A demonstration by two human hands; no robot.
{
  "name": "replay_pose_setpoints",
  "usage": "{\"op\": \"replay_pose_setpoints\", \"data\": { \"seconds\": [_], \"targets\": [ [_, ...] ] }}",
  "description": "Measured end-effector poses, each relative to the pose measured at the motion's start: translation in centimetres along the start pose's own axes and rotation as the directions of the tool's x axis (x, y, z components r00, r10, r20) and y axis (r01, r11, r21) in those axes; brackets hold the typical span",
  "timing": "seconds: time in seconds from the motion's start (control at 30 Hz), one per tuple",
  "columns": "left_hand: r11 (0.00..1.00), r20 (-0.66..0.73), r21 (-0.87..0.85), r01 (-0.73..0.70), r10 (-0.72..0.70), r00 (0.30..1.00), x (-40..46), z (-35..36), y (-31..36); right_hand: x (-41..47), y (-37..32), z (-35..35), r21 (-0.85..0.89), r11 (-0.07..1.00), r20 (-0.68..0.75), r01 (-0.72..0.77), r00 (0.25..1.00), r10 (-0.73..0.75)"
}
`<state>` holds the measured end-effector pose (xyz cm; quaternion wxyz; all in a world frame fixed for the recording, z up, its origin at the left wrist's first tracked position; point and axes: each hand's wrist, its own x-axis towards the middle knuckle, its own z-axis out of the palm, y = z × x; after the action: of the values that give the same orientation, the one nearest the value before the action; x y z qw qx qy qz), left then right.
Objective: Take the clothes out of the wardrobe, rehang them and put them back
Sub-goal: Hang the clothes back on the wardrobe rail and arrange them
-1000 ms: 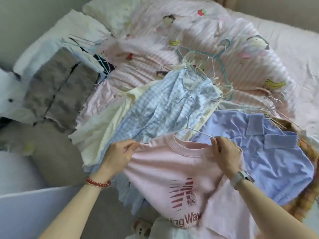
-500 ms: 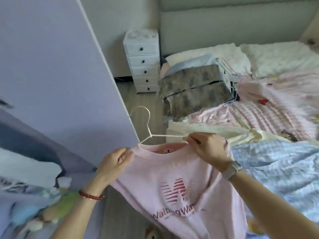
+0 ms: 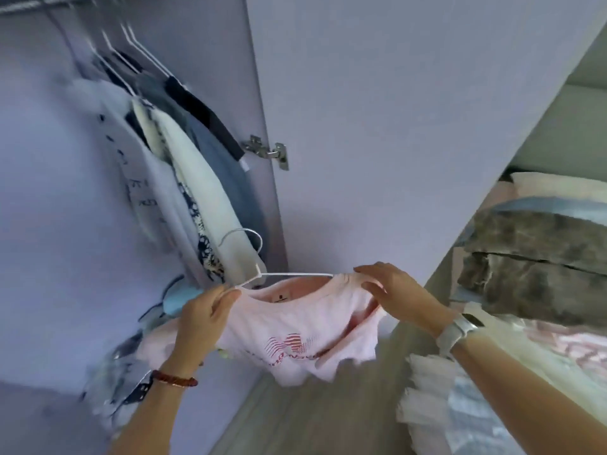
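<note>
A pink T-shirt (image 3: 295, 330) with a red logo hangs on a white wire hanger (image 3: 253, 254) in front of the open wardrobe. My left hand (image 3: 205, 318) grips the shirt's left shoulder together with the hanger's end. My right hand (image 3: 391, 289) holds the right shoulder of the shirt over the hanger's other arm, thumb under, fingers on top. Inside the wardrobe, several garments (image 3: 193, 178) hang from a rail (image 3: 39, 3) at the top left.
The lilac wardrobe door (image 3: 410, 110) stands open just behind the shirt, with a metal hinge (image 3: 267, 152). Folded clothes (image 3: 131, 372) lie low in the wardrobe. The bed at right carries a grey patterned garment (image 3: 538, 267) and other clothes. Wooden floor (image 3: 328, 418) lies below.
I have turned from the bed to the wardrobe. The pink T-shirt on its hanger has been carried leftward in both hands and now sits in front of the hanging garments.
</note>
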<state>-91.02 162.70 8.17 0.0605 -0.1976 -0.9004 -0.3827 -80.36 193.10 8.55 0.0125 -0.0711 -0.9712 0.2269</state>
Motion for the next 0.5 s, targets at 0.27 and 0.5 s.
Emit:
{"op": "replay_pose_setpoints", "data": {
  "seconds": [0.27,0.5],
  "targets": [
    [0.945,-0.172,0.084,0.318,-0.300,0.938,-1.3,-6.8,-4.7,8.2,-6.5,2.4,0.061,0.941,-0.015,0.332,0.943,-0.332],
    [0.896,-0.446,0.181,0.406,-0.293,0.846,-1.7,-12.6,-6.0,13.7,-15.4,1.3,0.136,0.763,-0.081,0.631,0.775,-0.627]
  ]
}}
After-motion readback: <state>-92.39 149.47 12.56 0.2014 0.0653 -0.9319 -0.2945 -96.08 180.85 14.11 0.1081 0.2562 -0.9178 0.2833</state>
